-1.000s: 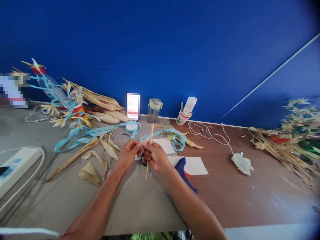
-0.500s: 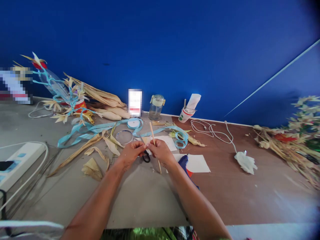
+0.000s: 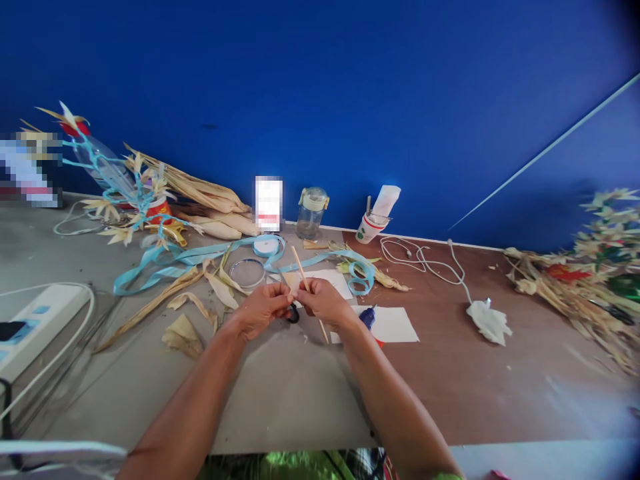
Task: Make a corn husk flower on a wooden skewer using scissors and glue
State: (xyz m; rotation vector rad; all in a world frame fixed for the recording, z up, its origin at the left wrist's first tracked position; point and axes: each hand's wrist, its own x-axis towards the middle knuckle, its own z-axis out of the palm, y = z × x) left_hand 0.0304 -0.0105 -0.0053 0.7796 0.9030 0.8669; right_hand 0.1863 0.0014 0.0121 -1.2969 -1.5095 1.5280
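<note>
Pale wood, a thin stick point(image 3: 299, 265), is slanting above the desk point(image 3: 280, 393). The right hand point(image 3: 325, 303) is pinching it in a closed grip, while the left hand point(image 3: 260, 310) is pressing its fingertips together just beside it — black scissors point(image 3: 293, 314) are lying beneath.

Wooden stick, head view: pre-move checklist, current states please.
1. Wooden stick gripped in right hand: ok, tilted, upper end leaning left.
2. Left hand at the stick: ok, fingertips meet the right hand's.
3. What the left fingertips pinch: cannot tell, hidden.
4. Scissors out from under the hands: not ok, black handles lie on the table right below them.
5. Glue gun away from right forearm: not ok, it lies right beside it, at the white paper's edge.
</note>
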